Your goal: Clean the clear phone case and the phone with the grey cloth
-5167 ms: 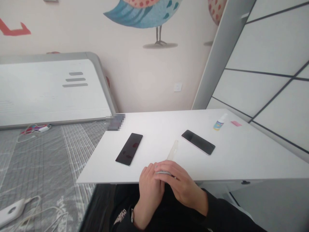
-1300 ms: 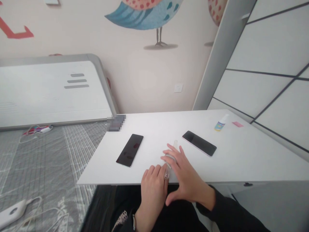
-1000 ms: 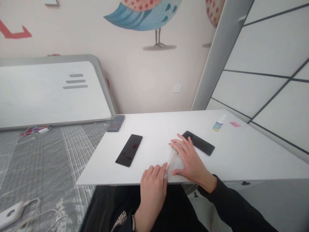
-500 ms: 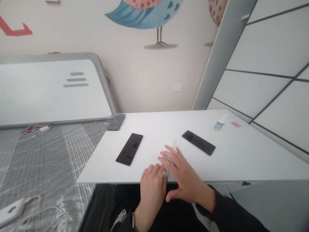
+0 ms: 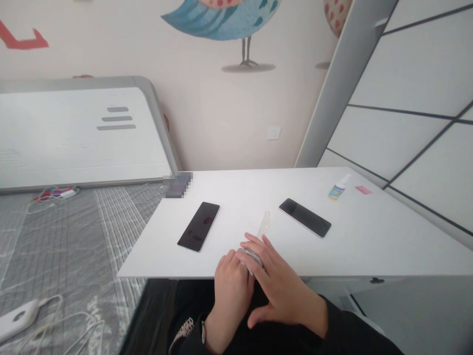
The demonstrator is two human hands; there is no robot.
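My left hand (image 5: 233, 283) is closed in a fist near the table's front edge, its fingers curled round the near end of a clear plastic piece (image 5: 263, 224). The far end of this piece shows beyond my right fingers; most of it is hidden, so its exact kind cannot be made out. A silvery curved part (image 5: 252, 258) shows between the fingers of my right hand (image 5: 279, 283). That hand lies over the piece with fingers stretched out and thumb apart. A dark phone (image 5: 198, 227) lies to the left, and another phone (image 5: 305, 217) to the right, screens up.
A small bottle (image 5: 337, 190) with a white top stands at the right of the white table (image 5: 240, 197), beside a pink slip (image 5: 364, 190). A blurred dark object (image 5: 178, 185) lies at the back left corner. White cables and a white device (image 5: 18, 318) rest on the grey cloth.
My right hand has moved slightly down and left over the clear piece. More of the piece's far end shows, while its near end beside my left fingers is covered.
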